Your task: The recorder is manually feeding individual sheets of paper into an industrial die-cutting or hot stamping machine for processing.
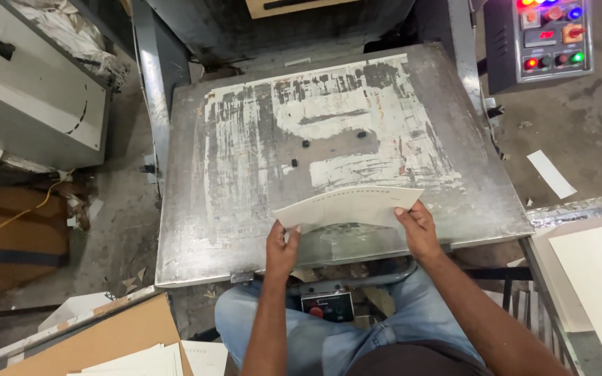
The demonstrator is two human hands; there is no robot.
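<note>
Cream card sheet (348, 206) held above the near edge of the steel machine plate (196, 209), both hands on it: left hand (281, 249) pinches the near-left corner, thumb on top; right hand (419, 228) pinches the right edge, fingers curled over it. Sheet bows slightly between the two grips, so I judge it light, thin, semi-stiff card — flexes rather than flops, likely creases if bent hard, edges easy to dent. Two-point hold at opposite ends looks right for keeping it flat; smooth face probably slides easily on metal. Plate is worn, patchy with white residue and scrape marks, with a few small black stops (306, 143) near the middle, apart from the sheet. Control box with coloured lit buttons (552, 38) top right, well clear. Concrete floor with paper scraps, loose strip (550, 174) at right, more cream sheets on a cardboard stack (116, 334) lower left, big pale board (597, 268) at right, grey cabinet (33, 97) left
</note>
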